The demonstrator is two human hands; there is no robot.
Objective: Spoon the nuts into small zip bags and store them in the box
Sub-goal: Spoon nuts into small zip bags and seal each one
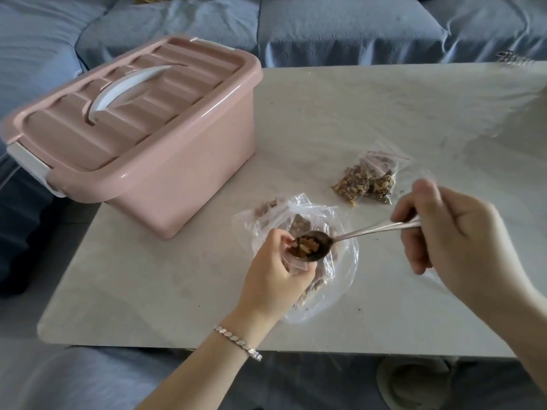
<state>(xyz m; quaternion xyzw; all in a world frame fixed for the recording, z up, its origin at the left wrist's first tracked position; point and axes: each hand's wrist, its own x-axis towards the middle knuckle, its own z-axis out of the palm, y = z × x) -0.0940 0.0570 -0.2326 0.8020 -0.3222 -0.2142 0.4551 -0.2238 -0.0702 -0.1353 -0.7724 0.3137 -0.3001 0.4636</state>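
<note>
My right hand (453,232) grips the handle of a metal spoon (355,232) whose bowl carries nuts. The spoon's bowl sits at the mouth of a small zip bag (296,263) that my left hand (275,276) pinches open. Both are above a large clear plastic bag of nuts (334,279) lying on the table. Two filled small zip bags (367,182) lie together further back on the right. The pink box (142,134) with a white handle stands at the table's left, its lid closed.
The pale marble-look table (325,119) has its left edge near the box and its front edge close to me. A blue sofa (325,28) runs behind and to the left. A round white object (414,383) lies on the floor below the table's front edge.
</note>
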